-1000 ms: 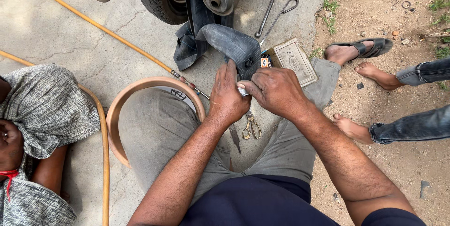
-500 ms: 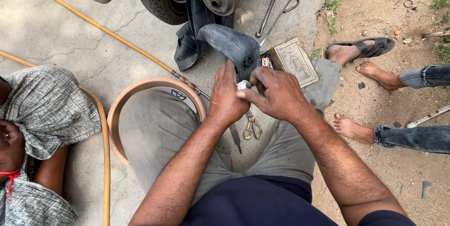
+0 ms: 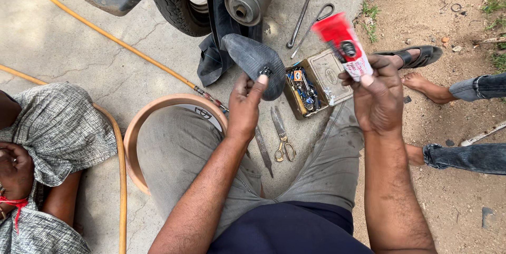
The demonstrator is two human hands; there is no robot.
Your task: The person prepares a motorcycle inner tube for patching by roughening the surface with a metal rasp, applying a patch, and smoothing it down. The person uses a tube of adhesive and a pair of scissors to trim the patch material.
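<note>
Both my hands are up and well apart: one pinching rubber, one gripping a tube.

Nearest me, my left hand (image 3: 246,104) reaches forward from over my left knee, thumb and fingers clamped on the folded black rubber inner tube (image 3: 255,61), which hangs down from the wheel ahead. My right hand (image 3: 378,96) is raised higher and off to the right, fingers closed around the lower end of one red squeeze tube with a white label (image 3: 343,44), tilted up and leftward. On the concrete between my knees I count one pair of scissors with yellowish handles (image 3: 281,137) and one flat grey metal file (image 3: 263,148). Beyond them sits one open metal tin of small parts (image 3: 315,82); farther off lie two long steel tyre levers (image 3: 305,21) beside the black motorcycle tyre (image 3: 176,6).
</note>
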